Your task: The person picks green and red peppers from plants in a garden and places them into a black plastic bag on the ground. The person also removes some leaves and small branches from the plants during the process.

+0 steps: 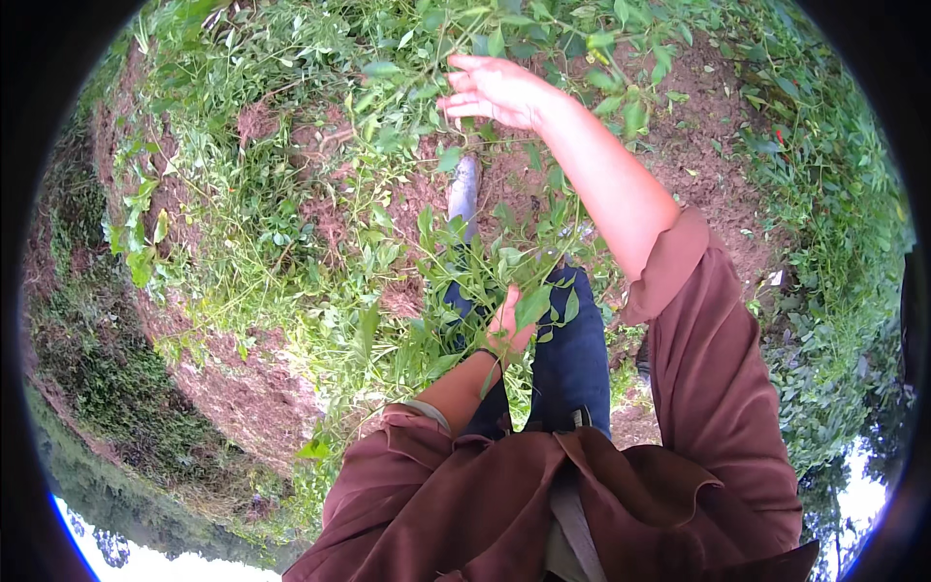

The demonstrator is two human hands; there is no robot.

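Note:
My left hand (511, 327), low in front of my legs, is closed around the stems of a bunch of leafy green plants (436, 291). The leaves fan out over my jeans and hide part of the fingers. Farther ahead my right hand (491, 91) is stretched out with its fingers apart, beside a leafy pepper branch (560, 36). Nothing shows in its grasp; whether the fingertips touch the stems I cannot tell. A yellow-green pepper (600, 54) hangs on that branch, to the right of the hand.
Pulled plants (269, 196) with bare roots (257, 120) lie on the left. Brown soil (698, 124) shows between the rows. Standing pepper plants (822, 167) line the right, with a small red pepper (780, 136) among them. My muddy boot (463, 189) stands on the soil ahead.

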